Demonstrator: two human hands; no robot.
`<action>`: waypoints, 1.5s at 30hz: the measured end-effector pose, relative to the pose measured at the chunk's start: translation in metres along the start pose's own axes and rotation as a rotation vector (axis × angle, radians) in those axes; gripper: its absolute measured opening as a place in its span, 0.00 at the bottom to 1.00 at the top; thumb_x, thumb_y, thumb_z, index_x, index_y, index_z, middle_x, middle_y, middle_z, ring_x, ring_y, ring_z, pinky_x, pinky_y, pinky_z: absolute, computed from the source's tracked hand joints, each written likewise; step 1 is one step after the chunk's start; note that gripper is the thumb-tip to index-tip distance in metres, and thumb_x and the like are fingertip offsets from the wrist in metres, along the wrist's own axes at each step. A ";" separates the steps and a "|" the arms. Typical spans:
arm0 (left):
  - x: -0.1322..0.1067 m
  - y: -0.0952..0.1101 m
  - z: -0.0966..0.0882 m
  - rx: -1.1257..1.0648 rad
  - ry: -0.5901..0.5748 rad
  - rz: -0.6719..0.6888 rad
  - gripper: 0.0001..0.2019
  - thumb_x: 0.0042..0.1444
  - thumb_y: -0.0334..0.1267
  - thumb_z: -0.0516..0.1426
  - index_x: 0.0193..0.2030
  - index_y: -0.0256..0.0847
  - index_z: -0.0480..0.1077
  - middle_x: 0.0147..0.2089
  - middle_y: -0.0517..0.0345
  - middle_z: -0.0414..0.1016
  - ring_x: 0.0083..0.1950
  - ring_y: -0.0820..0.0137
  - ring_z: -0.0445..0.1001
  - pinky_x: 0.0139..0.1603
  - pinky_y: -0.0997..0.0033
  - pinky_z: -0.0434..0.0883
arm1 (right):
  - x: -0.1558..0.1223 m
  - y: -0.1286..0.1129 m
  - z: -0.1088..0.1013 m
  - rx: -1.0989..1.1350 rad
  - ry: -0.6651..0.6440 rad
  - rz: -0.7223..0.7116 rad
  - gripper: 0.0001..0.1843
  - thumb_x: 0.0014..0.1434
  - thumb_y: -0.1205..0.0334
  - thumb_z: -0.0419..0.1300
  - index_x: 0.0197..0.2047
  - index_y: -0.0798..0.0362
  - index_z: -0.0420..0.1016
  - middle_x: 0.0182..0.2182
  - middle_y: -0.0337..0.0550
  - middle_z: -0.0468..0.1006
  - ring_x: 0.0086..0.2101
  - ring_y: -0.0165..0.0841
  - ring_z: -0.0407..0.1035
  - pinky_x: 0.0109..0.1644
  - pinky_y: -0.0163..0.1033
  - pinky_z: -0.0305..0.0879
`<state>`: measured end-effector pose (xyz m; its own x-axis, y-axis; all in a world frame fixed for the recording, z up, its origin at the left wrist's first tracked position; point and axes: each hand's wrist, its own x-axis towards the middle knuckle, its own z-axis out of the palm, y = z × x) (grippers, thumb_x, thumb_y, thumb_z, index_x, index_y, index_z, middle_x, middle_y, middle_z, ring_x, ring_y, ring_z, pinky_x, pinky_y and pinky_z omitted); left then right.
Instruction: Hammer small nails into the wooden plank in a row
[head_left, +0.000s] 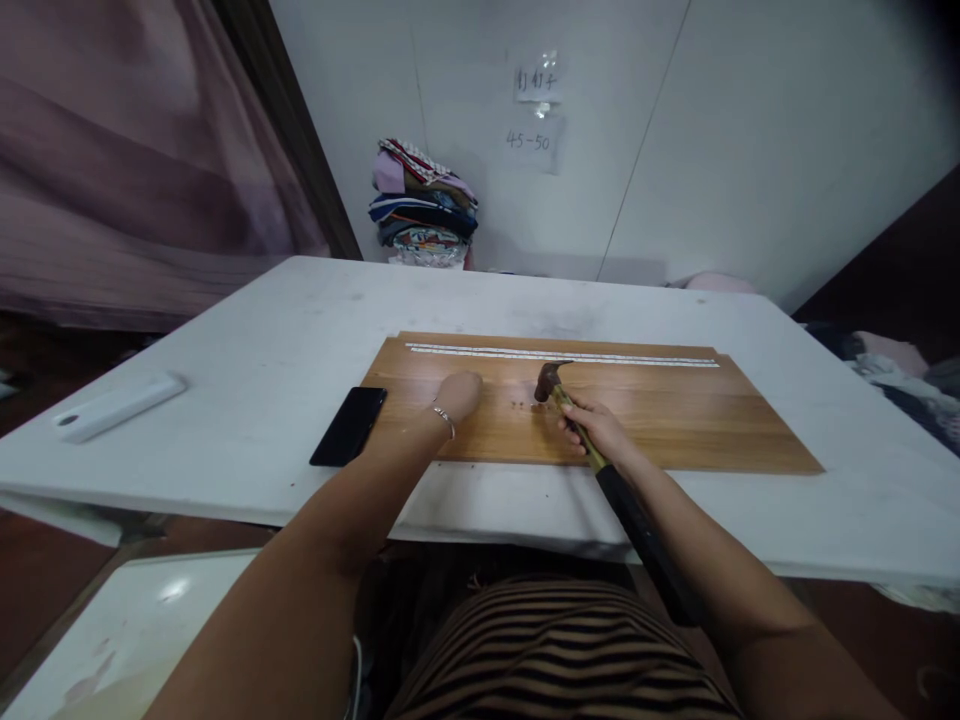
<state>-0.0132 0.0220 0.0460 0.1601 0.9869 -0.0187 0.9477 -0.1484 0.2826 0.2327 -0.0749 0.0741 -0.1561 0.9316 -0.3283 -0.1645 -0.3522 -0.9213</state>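
Note:
My right hand (600,425) grips a claw hammer (619,490) partway up its yellowish shaft. The dark metal head is above the wooden board (712,420), and the black handle end points back toward my body. On the left part of the board, my left hand (460,393) is curled closed, with a bracelet at the wrist. Its fingertips are turned away, so whatever they hold is hidden. Between my hands lie several tiny nail-like pieces (517,405), close to the hammer head. Two long white strips with fine marks (637,360) run along the board's far side.
A black phone (349,427) lies against the board's left edge. Farther left on the white table (247,330) is a long white object (120,407). Folded cloths (425,205) are stacked behind the table by the wall, which bears paper notes (532,143).

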 end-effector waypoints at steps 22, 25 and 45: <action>-0.020 0.009 0.013 -0.352 0.095 -0.159 0.08 0.57 0.30 0.59 0.40 0.39 0.79 0.45 0.50 0.84 0.48 0.63 0.80 0.53 0.67 0.73 | 0.000 0.008 -0.004 0.009 0.002 0.032 0.22 0.49 0.55 0.68 0.47 0.49 0.71 0.24 0.31 0.71 0.17 0.24 0.56 0.16 0.29 0.50; -0.020 0.009 0.014 -0.365 0.108 -0.150 0.09 0.57 0.29 0.59 0.40 0.40 0.80 0.45 0.51 0.85 0.49 0.64 0.80 0.54 0.67 0.74 | 0.000 0.008 -0.005 0.013 0.002 0.013 0.21 0.49 0.55 0.68 0.46 0.48 0.71 0.24 0.31 0.70 0.17 0.24 0.55 0.16 0.29 0.50; -0.012 0.088 0.030 -0.476 -0.015 0.137 0.28 0.59 0.26 0.57 0.66 0.43 0.72 0.46 0.57 0.84 0.47 0.68 0.80 0.52 0.71 0.74 | -0.015 -0.001 -0.032 0.019 0.082 -0.033 0.25 0.47 0.53 0.69 0.48 0.49 0.71 0.23 0.30 0.72 0.17 0.24 0.57 0.15 0.29 0.51</action>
<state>0.0766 -0.0053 0.0424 0.2821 0.9587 0.0364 0.6865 -0.2282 0.6904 0.2669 -0.0857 0.0735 -0.0698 0.9467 -0.3145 -0.1864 -0.3221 -0.9282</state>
